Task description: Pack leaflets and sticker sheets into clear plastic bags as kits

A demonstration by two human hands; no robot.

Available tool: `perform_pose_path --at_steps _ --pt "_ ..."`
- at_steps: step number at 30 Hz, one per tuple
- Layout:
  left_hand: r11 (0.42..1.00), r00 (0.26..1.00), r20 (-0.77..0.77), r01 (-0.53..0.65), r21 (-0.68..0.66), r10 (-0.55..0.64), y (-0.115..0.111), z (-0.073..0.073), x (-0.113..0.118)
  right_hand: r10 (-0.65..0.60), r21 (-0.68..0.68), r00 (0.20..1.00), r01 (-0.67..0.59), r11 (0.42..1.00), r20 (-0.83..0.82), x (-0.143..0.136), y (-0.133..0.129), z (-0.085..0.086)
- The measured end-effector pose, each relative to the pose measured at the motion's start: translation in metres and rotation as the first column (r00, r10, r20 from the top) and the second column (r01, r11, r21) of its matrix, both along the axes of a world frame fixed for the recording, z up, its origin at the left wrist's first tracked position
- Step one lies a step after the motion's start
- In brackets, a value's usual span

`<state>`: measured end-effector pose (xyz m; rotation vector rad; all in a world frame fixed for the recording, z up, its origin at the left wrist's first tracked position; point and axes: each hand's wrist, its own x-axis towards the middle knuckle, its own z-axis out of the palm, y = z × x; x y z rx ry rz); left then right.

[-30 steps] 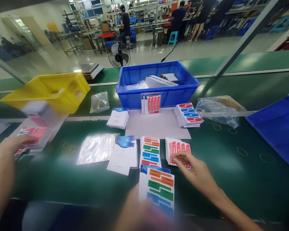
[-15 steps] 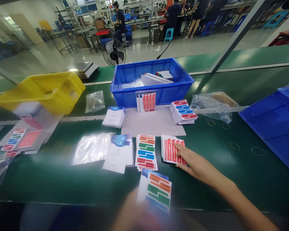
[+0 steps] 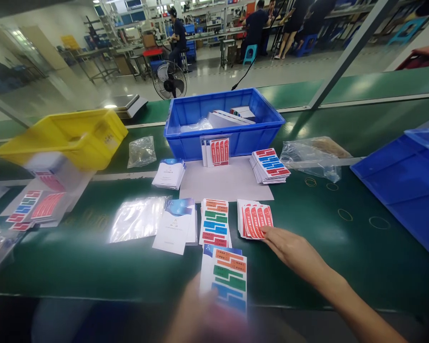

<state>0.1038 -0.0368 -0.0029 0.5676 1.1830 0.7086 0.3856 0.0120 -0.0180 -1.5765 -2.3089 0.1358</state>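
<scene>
My left hand [image 3: 195,305], smeared by motion, grips a white booklet with a blue top edge [image 3: 206,267] and a sheet of orange, green and blue labels [image 3: 230,278] lying over it. The fingers of my right hand [image 3: 293,247] are pinched at the lower right corner of a red label sheet [image 3: 255,221], on top of its pile. Left of that pile lies a stack of multicoloured label sheets [image 3: 215,223]. Further left are white booklets with blue tops [image 3: 175,226], the front one askew, and clear plastic bags [image 3: 137,220].
A blue bin [image 3: 223,140] stands behind a pale sheet [image 3: 225,183], with a bagged set of red labels [image 3: 219,151] against its front. Booklets [image 3: 168,174] and red-blue label sheets [image 3: 270,165] flank it. A yellow bin [image 3: 93,143] is left; another blue bin [image 3: 403,176], right.
My right hand has slid from the middle of the red label pile to its lower right corner, tilting the top sheet. My left hand and its papers have shifted slightly left in view.
</scene>
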Motion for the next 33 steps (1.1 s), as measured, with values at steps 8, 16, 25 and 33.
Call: perform_pose_path --at_steps 8,16,25,33 --pt "0.979 0.978 -0.158 -0.104 0.177 0.133 0.003 0.000 0.001 -0.003 0.394 0.993 0.051 0.918 -0.122 -0.043 -0.037 0.027" --pt "0.854 0.867 -0.495 0.213 0.475 0.059 0.013 0.019 0.007 0.301 0.268 0.909 -0.226 0.937 -0.288 -0.106 -0.076 0.020" --pt "0.422 0.600 -0.799 0.735 0.530 -0.040 0.029 0.041 -0.018 -0.211 -0.249 0.725 0.056 0.967 -0.656 -0.081 -0.054 -0.012" --pt "0.289 0.482 -0.875 0.844 0.452 -0.038 0.029 0.024 -0.011 -0.243 -0.412 0.547 -0.209 0.887 -0.801 -0.101 -0.042 -0.031"
